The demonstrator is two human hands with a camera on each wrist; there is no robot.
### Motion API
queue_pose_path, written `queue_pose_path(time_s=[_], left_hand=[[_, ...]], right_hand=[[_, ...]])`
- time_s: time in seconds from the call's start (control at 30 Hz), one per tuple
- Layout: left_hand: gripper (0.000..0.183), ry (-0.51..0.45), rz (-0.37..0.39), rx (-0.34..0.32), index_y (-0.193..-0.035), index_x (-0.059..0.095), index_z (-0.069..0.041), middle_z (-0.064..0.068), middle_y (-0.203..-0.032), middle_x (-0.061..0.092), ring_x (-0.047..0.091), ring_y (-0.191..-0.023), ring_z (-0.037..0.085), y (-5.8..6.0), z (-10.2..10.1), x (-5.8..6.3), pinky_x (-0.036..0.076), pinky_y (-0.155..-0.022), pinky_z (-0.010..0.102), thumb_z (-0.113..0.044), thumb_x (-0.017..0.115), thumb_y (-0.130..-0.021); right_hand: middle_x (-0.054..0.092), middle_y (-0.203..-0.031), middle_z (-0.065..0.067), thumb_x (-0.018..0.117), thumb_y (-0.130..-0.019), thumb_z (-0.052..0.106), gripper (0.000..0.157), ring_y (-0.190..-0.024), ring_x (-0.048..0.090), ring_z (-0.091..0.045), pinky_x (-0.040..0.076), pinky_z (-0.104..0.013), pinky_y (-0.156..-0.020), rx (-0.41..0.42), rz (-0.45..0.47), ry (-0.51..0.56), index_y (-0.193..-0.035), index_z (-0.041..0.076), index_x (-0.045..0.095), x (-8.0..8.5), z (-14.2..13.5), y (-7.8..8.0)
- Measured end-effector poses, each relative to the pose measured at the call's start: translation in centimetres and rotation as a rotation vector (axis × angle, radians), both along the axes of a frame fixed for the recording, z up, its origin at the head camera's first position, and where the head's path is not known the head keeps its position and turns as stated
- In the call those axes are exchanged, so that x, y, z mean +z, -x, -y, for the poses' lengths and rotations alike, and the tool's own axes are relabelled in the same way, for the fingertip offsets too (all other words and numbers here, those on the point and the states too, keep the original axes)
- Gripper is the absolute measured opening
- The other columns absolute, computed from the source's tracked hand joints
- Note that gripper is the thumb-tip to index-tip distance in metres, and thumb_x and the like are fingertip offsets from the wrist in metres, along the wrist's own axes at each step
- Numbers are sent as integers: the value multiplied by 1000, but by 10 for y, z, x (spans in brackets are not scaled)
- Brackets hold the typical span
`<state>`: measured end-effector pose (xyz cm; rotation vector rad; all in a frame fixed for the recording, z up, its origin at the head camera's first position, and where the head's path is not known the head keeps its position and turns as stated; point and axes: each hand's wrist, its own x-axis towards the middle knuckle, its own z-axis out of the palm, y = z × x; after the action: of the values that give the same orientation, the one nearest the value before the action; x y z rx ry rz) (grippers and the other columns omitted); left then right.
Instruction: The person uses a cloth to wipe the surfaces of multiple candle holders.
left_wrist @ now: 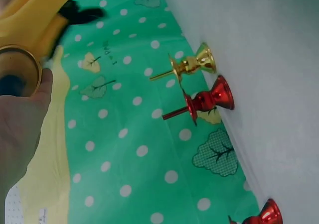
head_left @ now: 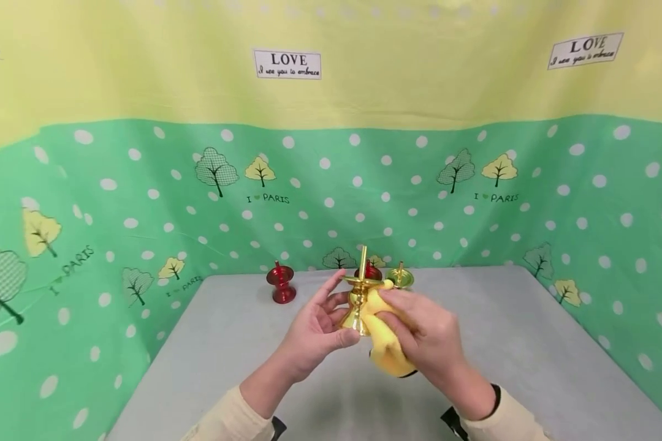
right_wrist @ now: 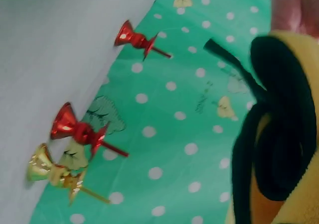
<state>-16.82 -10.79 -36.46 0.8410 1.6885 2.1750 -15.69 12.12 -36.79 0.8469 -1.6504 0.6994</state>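
My left hand (head_left: 317, 327) holds a shiny gold candle holder (head_left: 355, 306) upright above the table, fingers behind it and thumb near its flared foot. A thin rod rises from its dish. In the left wrist view the holder's round hollow foot (left_wrist: 37, 67) faces the camera beside the left hand (left_wrist: 20, 139). My right hand (head_left: 427, 331) grips a bunched yellow cloth (head_left: 388, 349) and presses it against the holder's right side. The cloth's dark edging (right_wrist: 244, 154) fills much of the right wrist view. The cloth covers part of the holder's stem.
At the back of the grey table (head_left: 226, 367) stand a red candle holder (head_left: 283, 288) on the left, another red one (right_wrist: 77, 129), and a second gold one (left_wrist: 192, 64) close beside it. A green dotted curtain (head_left: 331, 202) hangs behind and along both sides.
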Motion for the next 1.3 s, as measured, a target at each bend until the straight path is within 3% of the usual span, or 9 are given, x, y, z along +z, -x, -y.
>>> queue_pose_path(time_s=[0.1, 0.2, 0.33, 0.53, 0.7, 0.83, 0.97, 1.13, 1.3], left_hand=[[111, -7, -11, -4, -172, 19, -19, 15, -154, 56, 62, -138, 17, 0, 1, 1, 59, -105, 31, -19, 90, -88], [114, -1, -39, 16, -173, 15, -22, 17, -157, 56, 61, -140, 18, -1, 1, 3, 56, -109, 29, -23, 91, -87], [108, 89, -120, 54, -173, 12, -25, 17, -157, 58, 60, -138, 19, 0, 2, 4, 50, -114, 23, -23, 86, -93], [105, 227, -155, 68, -173, 9, -24, 10, -161, 45, 63, -131, 23, 1, 0, 6, 57, -102, 24, -23, 82, -97], [120, 206, -128, 116, -173, 5, -23, 11, -152, 50, 66, -134, 22, -1, -5, 6, 57, -102, 24, -29, 90, -89], [119, 207, -233, 185, -173, 9, -23, 12, -152, 57, 66, -136, 26, -5, -8, 2, 56, -109, 28, -30, 90, -86], [128, 337, -362, 232, -173, 7, -24, 6, -155, 60, 67, -132, 21, -4, -8, 1, 52, -114, 29, -28, 95, -81], [135, 385, -340, 192, -173, -2, -25, 9, -152, 57, 72, -121, 17, -3, -6, 2, 55, -106, 25, -17, 96, -80], [133, 309, -283, 132, -173, -4, -26, 11, -151, 53, 71, -114, 15, -4, -3, 0, 59, -95, 23, -31, 94, -82]], right_hand=[[82, -104, -13, 69, -105, 35, 35, -92, 80, -28, 60, -21, -97, 39, 17, 10, -114, 4, 82, -3, 0, 1], [82, -108, -15, 68, -105, 37, 39, -99, 80, -25, 56, -16, -101, 36, 117, 59, -116, 2, 81, -6, -1, 3], [82, -109, -17, 66, -105, 40, 43, -101, 80, -27, 53, -11, -102, 3, 204, 100, -116, 1, 81, -10, -3, 5], [83, -108, -14, 66, -105, 41, 42, -97, 80, -32, 52, -12, -105, -37, 171, 81, -117, 4, 82, -8, -3, 3], [83, -105, -10, 68, -106, 41, 37, -92, 81, -29, 59, -19, -98, -63, 78, 25, -115, 8, 83, -4, 0, -1], [83, -103, -9, 69, -105, 40, 35, -89, 81, -28, 62, -24, -93, -75, 37, 14, -112, 9, 83, -2, 3, -2], [84, -103, -8, 68, -105, 43, 39, -90, 82, -28, 61, -21, -95, -83, 72, 42, -111, 8, 83, -2, 3, -3], [83, -101, -7, 69, -105, 43, 37, -87, 81, -25, 61, -19, -92, -19, 64, 34, -109, 9, 82, -3, 3, -6], [83, -100, -8, 71, -104, 38, 32, -89, 80, -25, 60, -19, -96, 33, 34, -4, -109, 8, 82, -2, 3, -7]])
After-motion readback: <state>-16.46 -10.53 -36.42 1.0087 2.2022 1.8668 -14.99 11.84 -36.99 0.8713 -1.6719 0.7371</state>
